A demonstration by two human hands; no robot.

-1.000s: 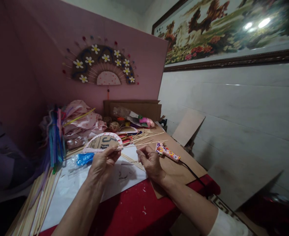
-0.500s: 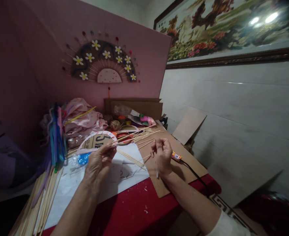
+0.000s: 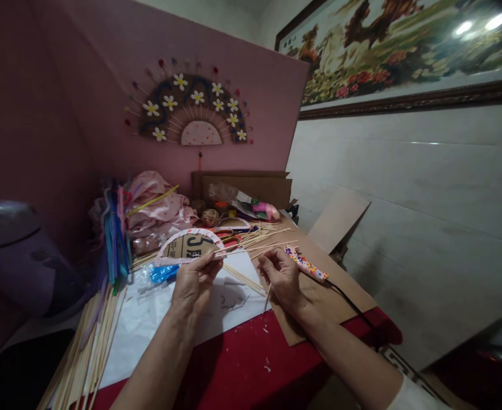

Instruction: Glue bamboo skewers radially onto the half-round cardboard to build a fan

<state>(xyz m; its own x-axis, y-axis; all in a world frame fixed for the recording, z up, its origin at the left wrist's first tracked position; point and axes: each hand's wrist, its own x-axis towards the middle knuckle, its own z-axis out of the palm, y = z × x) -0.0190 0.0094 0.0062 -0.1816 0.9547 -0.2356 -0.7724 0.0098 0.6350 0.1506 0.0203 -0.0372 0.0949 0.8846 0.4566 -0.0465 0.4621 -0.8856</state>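
Note:
My left hand [image 3: 197, 279] pinches the right corner of a half-round cardboard piece [image 3: 185, 247] edged in pink fabric, with black print on its face. Thin wooden sticks [image 3: 245, 250] reach rightward from near these fingertips; whether they are fixed to the cardboard I cannot tell. My right hand [image 3: 280, 279] is apart from it on the right, thumb and fingers pinched together. What is between those fingers, if anything, is too small to make out. Just beyond the right hand lies a flower-patterned tool [image 3: 308, 266] with a black cord.
Loose sticks [image 3: 245, 280] lie on white paper [image 3: 148, 336] over a red cloth [image 3: 242, 364]. Scissors [image 3: 229, 240], twine [image 3: 210, 217] and pink fabric [image 3: 161, 199] sit behind. More sticks [image 3: 91, 347] and pipe cleaners [image 3: 114, 245] are left; brown cardboard [image 3: 336, 296] is right.
The view has turned slightly left, so everything sits further right. My left hand and the half-round cardboard have shifted right together. My right hand has come lower and nearer the left, uncovering more of the flowered tool.

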